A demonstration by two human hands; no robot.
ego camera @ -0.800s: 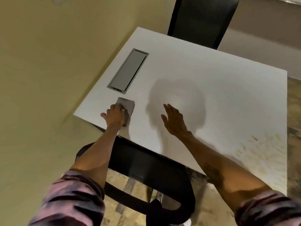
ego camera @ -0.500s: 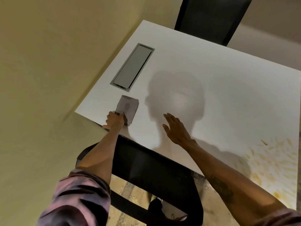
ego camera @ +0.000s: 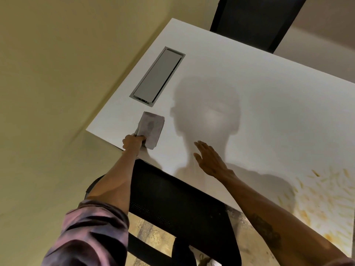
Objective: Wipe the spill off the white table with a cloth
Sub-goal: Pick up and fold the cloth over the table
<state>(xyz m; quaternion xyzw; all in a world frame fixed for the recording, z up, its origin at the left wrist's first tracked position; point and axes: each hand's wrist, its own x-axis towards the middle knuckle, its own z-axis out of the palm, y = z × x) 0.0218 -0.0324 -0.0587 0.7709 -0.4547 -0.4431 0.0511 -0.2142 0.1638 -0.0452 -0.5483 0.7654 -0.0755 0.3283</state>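
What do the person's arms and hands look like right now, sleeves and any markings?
Both forearms are bare. The left hand has a pink and dark purple mottled sleeve pushed up near the elbow. The right hand shows no glove or ring that can be made out; a dark tattoo marks that forearm, and a matching sleeve edge barely shows at the bottom right corner.

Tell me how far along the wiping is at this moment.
Barely begun. In hand: the left hand grips the grey cloth at the white table's near left corner; the right hand is open. Left: the yellow spill at right looks untouched.
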